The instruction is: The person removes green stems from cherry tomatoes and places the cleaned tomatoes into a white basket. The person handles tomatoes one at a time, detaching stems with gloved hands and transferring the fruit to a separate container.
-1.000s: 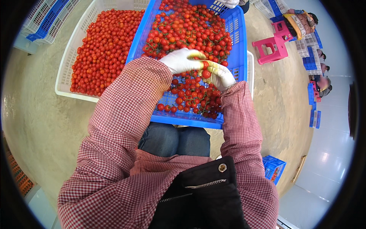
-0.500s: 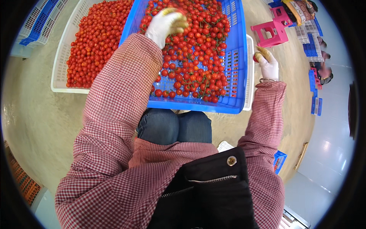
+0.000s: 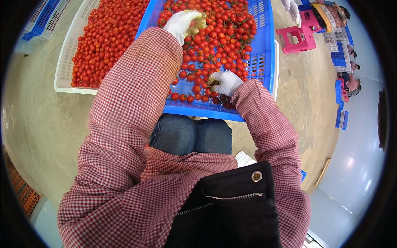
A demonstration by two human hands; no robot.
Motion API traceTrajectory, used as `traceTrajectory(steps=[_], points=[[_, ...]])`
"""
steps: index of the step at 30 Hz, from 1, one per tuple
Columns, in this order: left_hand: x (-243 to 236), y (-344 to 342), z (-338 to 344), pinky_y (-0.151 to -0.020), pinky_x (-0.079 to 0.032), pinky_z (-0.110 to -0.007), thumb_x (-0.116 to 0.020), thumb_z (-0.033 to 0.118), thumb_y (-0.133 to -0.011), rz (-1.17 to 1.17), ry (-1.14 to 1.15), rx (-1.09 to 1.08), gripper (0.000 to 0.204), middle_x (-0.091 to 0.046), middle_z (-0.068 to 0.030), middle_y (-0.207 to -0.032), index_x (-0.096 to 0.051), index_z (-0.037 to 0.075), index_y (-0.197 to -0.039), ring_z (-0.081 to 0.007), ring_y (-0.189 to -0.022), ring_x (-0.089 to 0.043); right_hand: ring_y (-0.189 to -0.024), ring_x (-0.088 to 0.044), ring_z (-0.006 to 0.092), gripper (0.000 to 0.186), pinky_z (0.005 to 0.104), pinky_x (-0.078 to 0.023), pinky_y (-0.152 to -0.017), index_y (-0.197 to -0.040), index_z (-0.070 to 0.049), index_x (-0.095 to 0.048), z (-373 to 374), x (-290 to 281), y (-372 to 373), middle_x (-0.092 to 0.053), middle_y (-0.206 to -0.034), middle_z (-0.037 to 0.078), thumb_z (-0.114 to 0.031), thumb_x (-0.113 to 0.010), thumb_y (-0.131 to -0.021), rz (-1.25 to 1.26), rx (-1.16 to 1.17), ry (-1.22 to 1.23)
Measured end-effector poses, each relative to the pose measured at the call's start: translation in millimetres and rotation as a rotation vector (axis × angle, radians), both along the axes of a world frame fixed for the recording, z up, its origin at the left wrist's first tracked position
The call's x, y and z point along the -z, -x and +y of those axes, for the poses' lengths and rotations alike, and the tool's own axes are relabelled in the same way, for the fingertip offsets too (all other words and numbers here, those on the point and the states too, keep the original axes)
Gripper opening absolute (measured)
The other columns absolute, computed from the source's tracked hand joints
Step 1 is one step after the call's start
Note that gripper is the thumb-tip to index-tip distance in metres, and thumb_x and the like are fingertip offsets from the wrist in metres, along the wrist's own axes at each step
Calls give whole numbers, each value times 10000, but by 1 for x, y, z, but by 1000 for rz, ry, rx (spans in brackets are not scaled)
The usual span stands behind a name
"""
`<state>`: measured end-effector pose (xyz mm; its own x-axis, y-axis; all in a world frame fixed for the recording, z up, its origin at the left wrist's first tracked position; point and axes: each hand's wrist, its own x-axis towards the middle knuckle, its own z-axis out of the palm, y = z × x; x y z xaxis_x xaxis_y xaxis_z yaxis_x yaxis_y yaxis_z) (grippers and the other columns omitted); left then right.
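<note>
Evidently sorting is under way: over the blue crate [image 3: 264,49] heaped with cherry tomatoes [image 3: 223,37], the gloved left hand [image 3: 182,22] seems curled around a few, the right hand [image 3: 225,82] pinching some near the front edge.

Open plastic crates only: blue crate [image 3: 263,66] at top centre, heaped with red tomatoes; white crate [image 3: 65,72] touching its left side, likewise full; further blue crates [image 3: 341,118] far right, apart.
</note>
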<state>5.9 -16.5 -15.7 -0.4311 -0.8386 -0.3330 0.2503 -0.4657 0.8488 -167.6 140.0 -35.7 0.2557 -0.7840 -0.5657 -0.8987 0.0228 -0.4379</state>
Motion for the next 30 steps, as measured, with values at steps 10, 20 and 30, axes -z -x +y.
traceTrajectory(steps=[10, 20, 30], points=[[-17, 1, 15, -496, -355, -176, -538, 259, -848, -176, 0, 409, 222, -630, 17, -862, -608, 97, -982, -40, -678, -565, -888, -594, 177, 380, 275, -478, -788, -1167, 54, -481, -10, -28, 35, -589, -1055, 123, 37, -503, -788, -1300, 811, -37], [-31, 11, 36, -567, -383, -193, -625, 201, -793, -207, 274, 618, 248, -622, 7, -870, -609, 74, -1006, -55, -724, -556, -927, -607, 253, 334, 363, -510, -820, -1123, 75, -486, -12, -22, 38, -589, -1045, 161, -51, -552, -822, -1587, 691, -115], [-24, 6, 16, -462, -417, -125, -433, 80, -823, 327, 5, 356, 347, -604, -111, -1014, -493, -12, -1153, -120, -802, -618, -829, -595, 213, 357, 271, -488, -639, -1094, 54, -516, -11, -51, 76, -579, -1019, 166, -130, -572, -792, -1103, 903, 553]])
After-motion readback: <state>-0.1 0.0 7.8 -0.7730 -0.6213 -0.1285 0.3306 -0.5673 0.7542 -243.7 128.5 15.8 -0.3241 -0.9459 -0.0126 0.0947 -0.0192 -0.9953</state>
